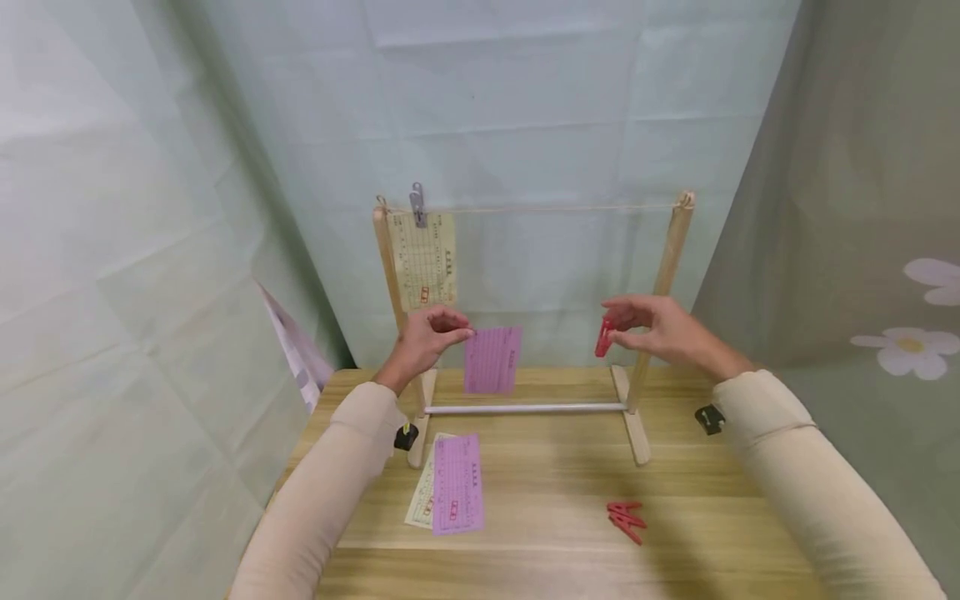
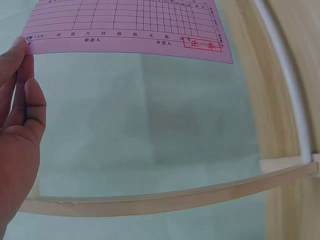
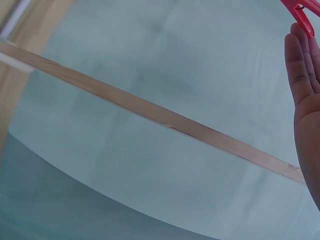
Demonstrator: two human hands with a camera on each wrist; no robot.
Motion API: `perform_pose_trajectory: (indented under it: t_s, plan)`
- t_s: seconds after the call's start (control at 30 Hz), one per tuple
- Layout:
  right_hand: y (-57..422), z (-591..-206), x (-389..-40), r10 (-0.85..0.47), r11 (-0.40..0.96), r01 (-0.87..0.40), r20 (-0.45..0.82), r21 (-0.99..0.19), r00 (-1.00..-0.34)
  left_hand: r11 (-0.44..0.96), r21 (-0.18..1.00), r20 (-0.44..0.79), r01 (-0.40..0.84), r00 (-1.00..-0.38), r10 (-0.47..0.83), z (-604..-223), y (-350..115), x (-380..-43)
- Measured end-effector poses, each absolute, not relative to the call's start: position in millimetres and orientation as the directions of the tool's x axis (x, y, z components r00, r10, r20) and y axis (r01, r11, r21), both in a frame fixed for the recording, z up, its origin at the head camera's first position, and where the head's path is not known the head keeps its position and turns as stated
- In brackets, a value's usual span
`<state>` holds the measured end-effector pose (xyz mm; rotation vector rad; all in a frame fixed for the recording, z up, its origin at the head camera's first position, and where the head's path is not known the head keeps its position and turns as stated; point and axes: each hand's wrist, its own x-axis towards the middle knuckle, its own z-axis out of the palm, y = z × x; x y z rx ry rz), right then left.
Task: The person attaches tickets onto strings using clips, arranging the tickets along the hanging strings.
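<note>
My left hand pinches a purple printed receipt slip by its upper left corner, and the slip hangs in the air inside the wooden frame. In the left wrist view its ruled lines and a red stamp show on the purple slip. On the right, my right hand holds a red clothespin between thumb and fingers, close to the right post. A string runs between the post tops, above both hands. From its left end hangs a yellow slip, held by a grey clip.
Another purple slip overlaps a pale yellow slip on the wooden table. Red clothespins lie at the front right. The frame's right post and white lower bar stand near the hands; curtains surround the table.
</note>
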<state>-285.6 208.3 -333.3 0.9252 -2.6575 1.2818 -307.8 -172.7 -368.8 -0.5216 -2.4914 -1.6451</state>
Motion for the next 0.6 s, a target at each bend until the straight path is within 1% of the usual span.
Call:
perform_pose_trajectory:
  t_s: [0.4, 0.6]
  plan:
    - [197, -303, -293, -0.512, 0.506, -0.582, 0.321, -0.637, -0.797, 0.318, 0.856, 0.361, 0.407, -0.912, 0.195, -340, -168, -316]
    - [187, -286, -296, -0.496, 0.519, -0.594, 0.349, -0.615, -0.795, 0.316, 0.849, 0.383, 0.423, -0.905, 0.183, -323, -169, -321]
